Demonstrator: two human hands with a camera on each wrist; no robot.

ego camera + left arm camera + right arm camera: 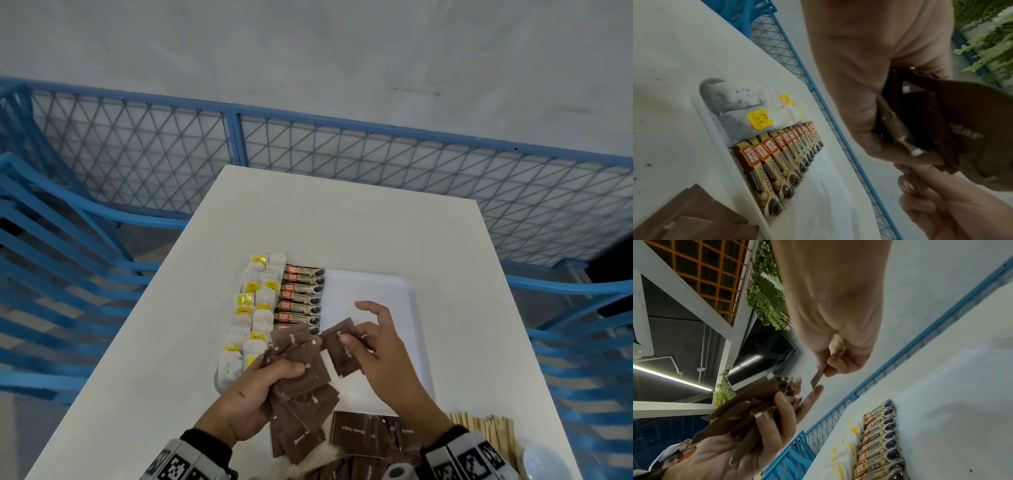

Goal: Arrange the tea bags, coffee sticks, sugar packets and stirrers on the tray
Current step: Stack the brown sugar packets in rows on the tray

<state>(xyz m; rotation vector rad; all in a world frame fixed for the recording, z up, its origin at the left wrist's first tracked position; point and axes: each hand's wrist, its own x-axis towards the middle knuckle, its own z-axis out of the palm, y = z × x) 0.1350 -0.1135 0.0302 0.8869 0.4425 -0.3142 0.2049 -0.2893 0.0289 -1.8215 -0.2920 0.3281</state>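
Your left hand [255, 394] has its grip clamped around a fanned bunch of brown sugar packets [301, 373], held just above the near left part of the white tray [394, 291]. Your right hand [380, 349] pinches a single sugar packet [344, 353] between thumb and fingers over the tray's bare middle. On the tray's left side tea bags [253, 308] and coffee sticks [301, 301] lie in neat columns. More packets [363, 433] and wooden stirrers [493, 431] rest on the counter [154, 342] near you.

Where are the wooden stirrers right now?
In the head view, the wooden stirrers lie off the tray, at the table's near right corner, just beyond the right hand's wrist.
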